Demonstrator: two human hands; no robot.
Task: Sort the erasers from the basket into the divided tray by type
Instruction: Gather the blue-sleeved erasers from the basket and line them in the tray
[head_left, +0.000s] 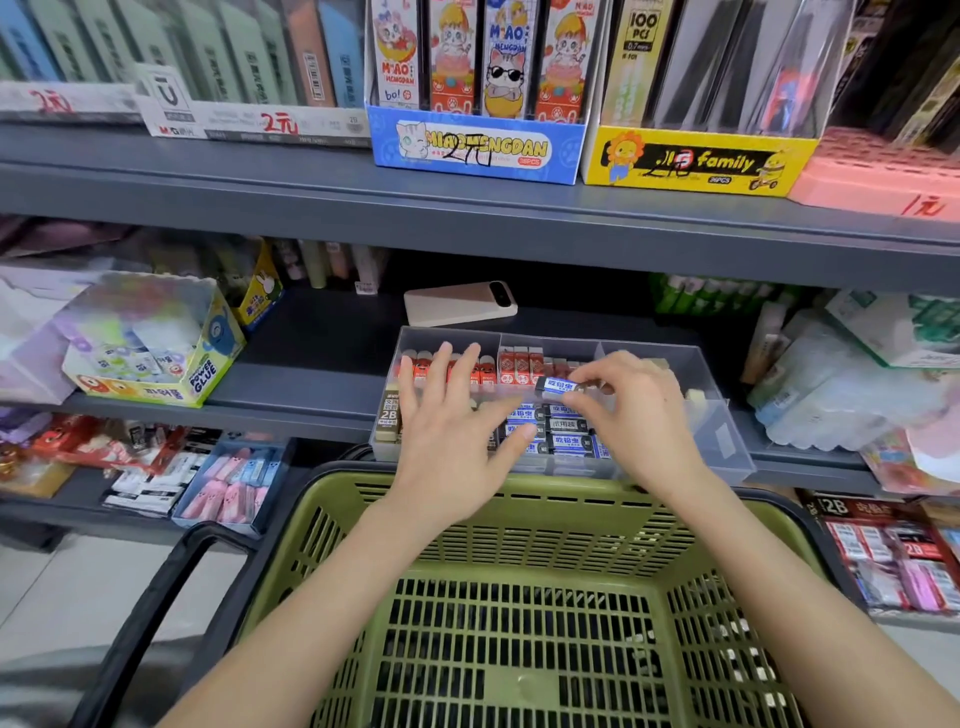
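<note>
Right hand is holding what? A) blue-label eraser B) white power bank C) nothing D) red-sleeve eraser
A: the right hand pinches a blue-label eraser between thumb and fingertips above the divided tray; the left hand holds nothing, fingers spread.

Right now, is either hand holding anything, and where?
The right hand pinches a blue-and-white sleeved eraser at its right end; the left hand holds nothing.

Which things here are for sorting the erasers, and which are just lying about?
For the job: blue eraser, pinched by the right hand; divided tray; green basket.
Just lying about: Power Glue box; white gadget behind the tray; cat-picture box overhead.
</note>
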